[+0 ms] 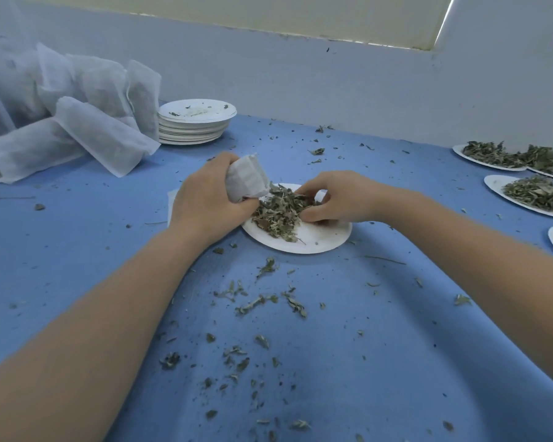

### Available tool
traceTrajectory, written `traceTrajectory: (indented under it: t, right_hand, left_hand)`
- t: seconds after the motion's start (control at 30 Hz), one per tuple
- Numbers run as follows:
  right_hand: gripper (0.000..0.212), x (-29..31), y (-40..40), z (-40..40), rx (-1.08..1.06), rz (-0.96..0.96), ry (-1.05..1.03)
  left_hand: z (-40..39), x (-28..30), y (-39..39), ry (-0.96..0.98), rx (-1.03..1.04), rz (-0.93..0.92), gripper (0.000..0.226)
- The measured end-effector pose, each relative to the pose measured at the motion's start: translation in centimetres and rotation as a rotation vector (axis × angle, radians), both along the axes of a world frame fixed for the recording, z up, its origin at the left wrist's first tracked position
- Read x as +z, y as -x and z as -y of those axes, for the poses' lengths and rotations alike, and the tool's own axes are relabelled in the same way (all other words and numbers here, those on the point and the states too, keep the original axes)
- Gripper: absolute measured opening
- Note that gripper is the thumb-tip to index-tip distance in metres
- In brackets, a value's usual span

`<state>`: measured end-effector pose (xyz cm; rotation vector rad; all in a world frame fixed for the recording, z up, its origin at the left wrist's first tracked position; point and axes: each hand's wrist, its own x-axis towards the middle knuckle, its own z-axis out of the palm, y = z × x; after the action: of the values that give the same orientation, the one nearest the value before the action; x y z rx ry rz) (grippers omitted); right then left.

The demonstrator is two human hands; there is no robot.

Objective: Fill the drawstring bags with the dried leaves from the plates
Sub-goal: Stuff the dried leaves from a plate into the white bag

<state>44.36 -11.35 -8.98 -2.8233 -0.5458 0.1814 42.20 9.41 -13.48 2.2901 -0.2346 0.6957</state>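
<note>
A white paper plate (320,239) lies in the middle of the blue table with a heap of dried leaves (280,212) on it. My left hand (205,199) grips a small white drawstring bag (248,178) at the plate's left edge, its mouth turned down toward the leaves. My right hand (336,199) is on the right side of the heap, fingers curled round a clump of leaves. Part of the heap is hidden under both hands.
Filled white bags (87,122) pile up at the back left beside a stack of used plates (195,121). More plates heaped with leaves (537,193) line the right edge. Loose leaf bits (256,301) litter the blue cloth. A wall runs close behind.
</note>
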Motion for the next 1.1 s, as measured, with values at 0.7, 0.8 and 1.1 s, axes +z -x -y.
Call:
traceTrajectory:
  t: [0.7,0.8,1.1]
  right_hand:
    - [0.024,4.1,2.4,1.0,0.247,0.520,0.015]
    - [0.024,4.3,2.4,0.6,0.334,0.562,0.124]
    - [0.031,5.4,1.9,-0.8,0.502,0.638,0.422]
  left_hand:
    - [-0.1,-0.1,0.0,-0.092,-0.020,0.073,0.048]
    - [-0.1,0.1,0.0,-0.128,-0.032,0.078,0.048]
    - [0.8,0.7,0.3,-0.373,0.021,0.184,0.051]
